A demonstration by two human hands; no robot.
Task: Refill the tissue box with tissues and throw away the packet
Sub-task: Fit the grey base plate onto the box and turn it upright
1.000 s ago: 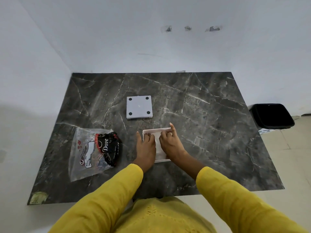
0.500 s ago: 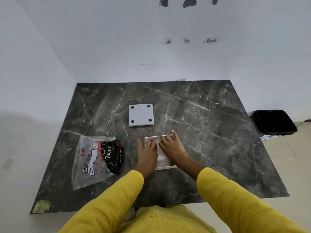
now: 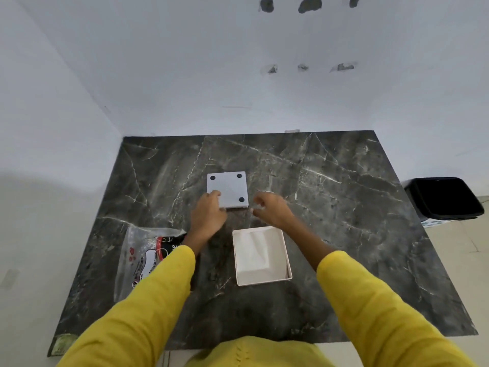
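On the dark marble bench (image 3: 344, 207), the open tissue box (image 3: 262, 256) lies lengthwise toward the person, behind both grips. Left hand (image 3: 209, 215) touches the lid (image 3: 228, 189), fingers loose; right hand (image 3: 272, 209) hovers half-curled, empty.

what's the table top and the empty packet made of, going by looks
Table top: looks like dark polished marble or a marble-look slab, with white veins and a soft sheen. Packet: thin clear plastic film, crinkled and see-through, printed in red, black and white.
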